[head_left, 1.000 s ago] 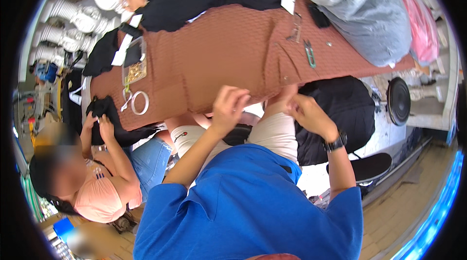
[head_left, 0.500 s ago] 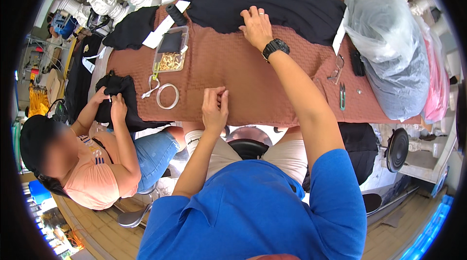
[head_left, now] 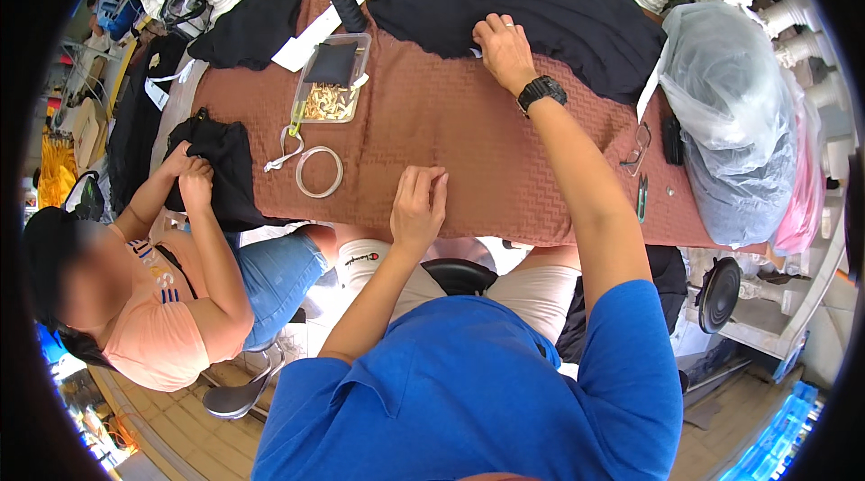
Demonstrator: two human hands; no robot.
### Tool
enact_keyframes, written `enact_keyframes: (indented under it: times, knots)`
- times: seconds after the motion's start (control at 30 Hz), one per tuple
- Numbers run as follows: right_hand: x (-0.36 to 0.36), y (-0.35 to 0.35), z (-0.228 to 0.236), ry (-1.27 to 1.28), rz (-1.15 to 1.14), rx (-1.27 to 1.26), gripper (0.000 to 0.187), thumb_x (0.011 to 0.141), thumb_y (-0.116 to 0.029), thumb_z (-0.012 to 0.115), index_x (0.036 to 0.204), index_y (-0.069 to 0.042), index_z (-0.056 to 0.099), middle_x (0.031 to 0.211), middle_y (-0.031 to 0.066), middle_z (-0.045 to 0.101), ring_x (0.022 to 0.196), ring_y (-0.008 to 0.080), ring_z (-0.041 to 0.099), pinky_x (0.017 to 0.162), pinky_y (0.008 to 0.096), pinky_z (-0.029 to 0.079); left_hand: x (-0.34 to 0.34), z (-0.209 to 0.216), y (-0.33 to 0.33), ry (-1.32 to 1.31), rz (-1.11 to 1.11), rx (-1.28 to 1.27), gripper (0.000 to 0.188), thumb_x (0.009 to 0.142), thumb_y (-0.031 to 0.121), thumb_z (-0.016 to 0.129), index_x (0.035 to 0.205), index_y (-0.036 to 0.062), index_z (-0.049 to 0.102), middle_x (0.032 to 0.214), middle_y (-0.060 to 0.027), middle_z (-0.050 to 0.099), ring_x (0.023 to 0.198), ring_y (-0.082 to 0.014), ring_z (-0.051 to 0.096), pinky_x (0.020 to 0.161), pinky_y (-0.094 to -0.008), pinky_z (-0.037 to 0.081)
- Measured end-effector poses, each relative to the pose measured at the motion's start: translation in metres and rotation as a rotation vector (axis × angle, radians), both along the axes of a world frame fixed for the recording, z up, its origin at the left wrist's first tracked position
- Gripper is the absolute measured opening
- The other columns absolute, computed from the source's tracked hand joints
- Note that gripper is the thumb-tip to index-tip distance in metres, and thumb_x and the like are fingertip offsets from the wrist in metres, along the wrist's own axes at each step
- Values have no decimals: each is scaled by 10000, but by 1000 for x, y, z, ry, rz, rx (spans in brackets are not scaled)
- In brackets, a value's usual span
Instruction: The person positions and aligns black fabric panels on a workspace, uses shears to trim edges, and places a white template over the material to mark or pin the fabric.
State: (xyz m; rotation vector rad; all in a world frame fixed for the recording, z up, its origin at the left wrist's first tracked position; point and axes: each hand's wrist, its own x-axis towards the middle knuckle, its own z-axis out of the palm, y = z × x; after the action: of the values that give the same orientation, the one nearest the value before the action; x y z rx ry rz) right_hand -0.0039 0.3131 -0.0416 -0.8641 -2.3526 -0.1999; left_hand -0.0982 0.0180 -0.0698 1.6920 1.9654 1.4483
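Clearly, three pieces of black cloth lie on the table covered in brown textured fabric (head_left: pixel 468 148): a broad black fabric piece (head_left: pixel 550 13) along the far side, a smaller black piece (head_left: pixel 252 26) at far left, and a black bunched garment (head_left: pixel 225 175) in the two hands of a co-worker in a peach shirt (head_left: pixel 167 337). Also on it are one black thread spool (head_left: pixel 348 9), two white paper strips (head_left: pixel 311 35), one white ring (head_left: pixel 341 172), one pair of eyeglasses (head_left: pixel 638 146), one pair of green-handled snips (head_left: pixel 641 200) and one clear plastic box (head_left: pixel 368 53), holding a dark square (head_left: pixel 332 64) and gold-coloured pieces (head_left: pixel 331 103) too many to count. Two stuffed bags stand at right, one clear with grey contents (head_left: pixel 734 130), one pink (head_left: pixel 793 184). The right hand (head_left: pixel 506 50), a black watch (head_left: pixel 542 94) on its wrist, reaches far forward, palm down, fingers bent over the near edge of the broad fabric; whether they pinch it I cannot tell. The left hand (head_left: pixel 419 206) is raised at the table's near edge, elbow bent, fingers loosely curled and slightly apart from the thumb, nothing visible between. Lettering crosses the peach shirt; a small emblem with script marks the white shorts (head_left: pixel 396 278).
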Motion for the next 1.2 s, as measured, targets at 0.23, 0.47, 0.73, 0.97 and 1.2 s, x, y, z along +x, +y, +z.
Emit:
enact_keyframes:
  times: [0.23,0.47,0.73,0.97,1.2]
  knots:
    - [5,3,31,347,96,-269,56,943,-73,583,979,-31,580,861,163,638,850,373,613,743,468,486,2,18,10,-249,-13,-143,139,895,66,686,1014,4,652,888,-89,601,717,-208,596,650,-330,490]
    - [-2,-85,97,459,239,-424,63,955,-56,576,990,-8,554,792,212,643,726,402,650,628,418,502,-1,26,88,-1472,-701,-67,751,1013,600,415,1434,-22,432,1457,-143,460,1348,-251,447,1134,-387,354]
    - [25,-218,113,323,603,-735,155,872,-29,675,997,-7,588,871,162,602,794,347,624,688,395,495,-53,59,139,-1753,-671,-95,451,1033,362,513,1299,5,584,1244,-109,657,1141,-207,630,1000,-337,497]
    - [86,-153,158,994,269,-379,478,848,-327,787,1181,-42,598,1099,87,609,1003,190,580,894,323,454,-37,175,76,-1140,-467,6,505,960,93,581,1429,-56,464,1345,-161,592,1222,-201,588,1067,-319,440]
    - [115,-222,172,613,981,-1542,564,812,-244,830,1244,36,600,1143,81,637,1053,163,590,926,316,481,4,230,-3,-434,-466,531,336,918,9,568,1236,-89,611,1304,-258,593,1173,-306,617,1021,-369,485]
